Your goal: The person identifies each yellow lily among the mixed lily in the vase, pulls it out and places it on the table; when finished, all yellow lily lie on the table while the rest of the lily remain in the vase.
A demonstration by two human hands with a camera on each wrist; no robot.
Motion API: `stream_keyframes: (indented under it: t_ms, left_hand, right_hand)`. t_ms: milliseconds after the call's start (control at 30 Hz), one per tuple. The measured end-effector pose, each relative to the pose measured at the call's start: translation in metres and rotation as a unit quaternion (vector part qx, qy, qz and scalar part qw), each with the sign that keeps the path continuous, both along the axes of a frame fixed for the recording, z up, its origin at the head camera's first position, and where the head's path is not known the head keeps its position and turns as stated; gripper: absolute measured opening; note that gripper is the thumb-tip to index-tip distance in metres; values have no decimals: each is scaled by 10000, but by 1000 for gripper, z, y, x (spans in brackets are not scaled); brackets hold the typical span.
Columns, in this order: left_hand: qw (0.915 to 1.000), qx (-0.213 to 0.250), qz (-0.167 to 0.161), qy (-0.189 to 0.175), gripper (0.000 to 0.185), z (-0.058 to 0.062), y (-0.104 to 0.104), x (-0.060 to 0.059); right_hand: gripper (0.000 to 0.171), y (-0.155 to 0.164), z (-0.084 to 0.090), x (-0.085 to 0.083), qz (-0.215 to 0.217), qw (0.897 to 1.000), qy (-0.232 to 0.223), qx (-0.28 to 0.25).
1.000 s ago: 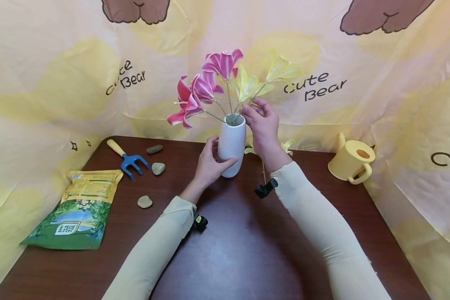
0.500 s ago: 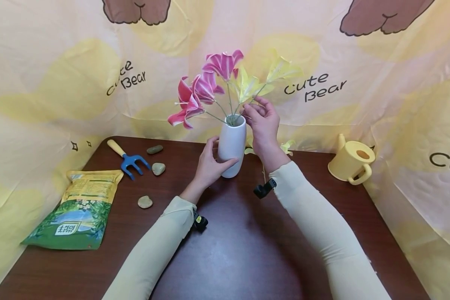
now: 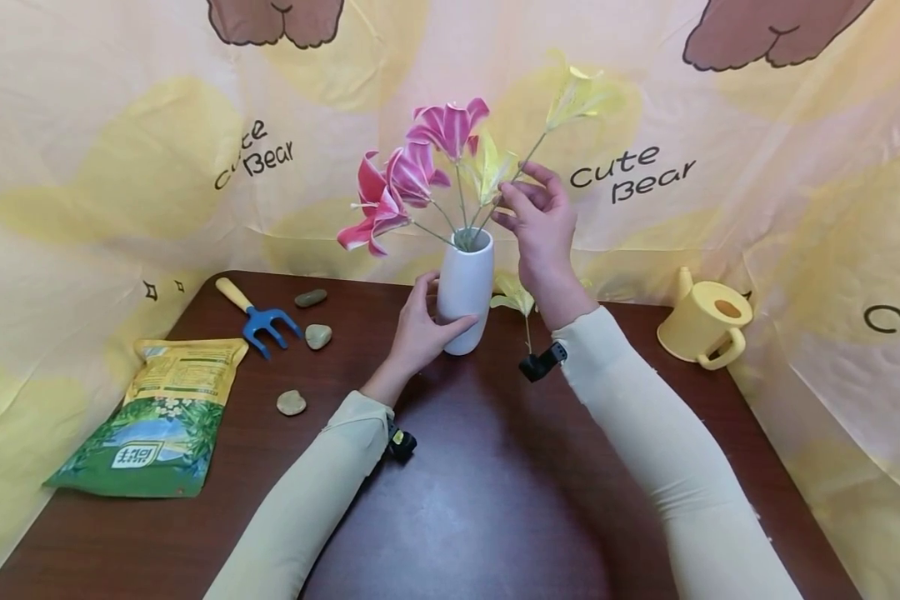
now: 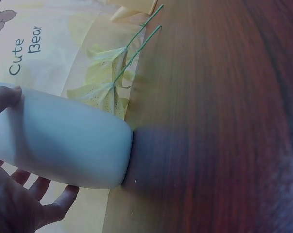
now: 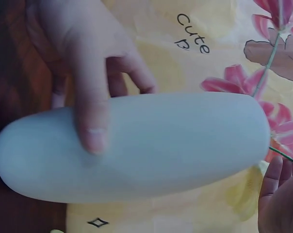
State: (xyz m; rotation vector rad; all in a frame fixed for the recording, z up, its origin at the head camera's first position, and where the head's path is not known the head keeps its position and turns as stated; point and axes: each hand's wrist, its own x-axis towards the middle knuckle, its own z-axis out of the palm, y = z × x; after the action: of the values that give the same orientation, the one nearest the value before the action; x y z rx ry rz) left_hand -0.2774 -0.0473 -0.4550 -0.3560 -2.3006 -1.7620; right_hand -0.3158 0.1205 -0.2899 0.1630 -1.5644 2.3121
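Observation:
A white vase (image 3: 467, 287) stands on the table, and my left hand (image 3: 418, 329) grips its lower body with the thumb across the front. Pink lilies (image 3: 447, 131) lean out of its mouth to the left and middle. Beside them rises one yellow lily (image 3: 490, 169). My right hand (image 3: 546, 225) pinches the stem of another yellow lily (image 3: 576, 98), whose bloom is high on the right. Below the fingers that stem runs down to the vase's mouth. In the left wrist view, two yellow lilies (image 4: 104, 56) lie behind the vase.
On the left lie a blue hand fork (image 3: 268, 327) with a cream handle, several stones (image 3: 317, 337) and a green and yellow bag (image 3: 161, 425). A yellow watering can (image 3: 701, 323) stands at the right. A printed cloth (image 3: 390, 50) hangs close behind the table (image 3: 435, 500).
My right hand has moved up and slightly right, raising the yellow lily it pinches. A yellow lily on the table shows more behind the wrist. My left hand and the vase stay put.

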Motion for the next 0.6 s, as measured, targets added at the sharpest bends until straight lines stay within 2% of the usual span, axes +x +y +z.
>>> stream_keyframes:
  t_ms: [267,600]
  left_hand:
    - [10000,33,-54,29,93,-2,-1,-1]
    - [9997,94,-220,-11,91,0,-8,1]
  right_hand:
    - [34,4,27,4,90,9997,178,154]
    - [31,8,54,15,195,9997,156,20]
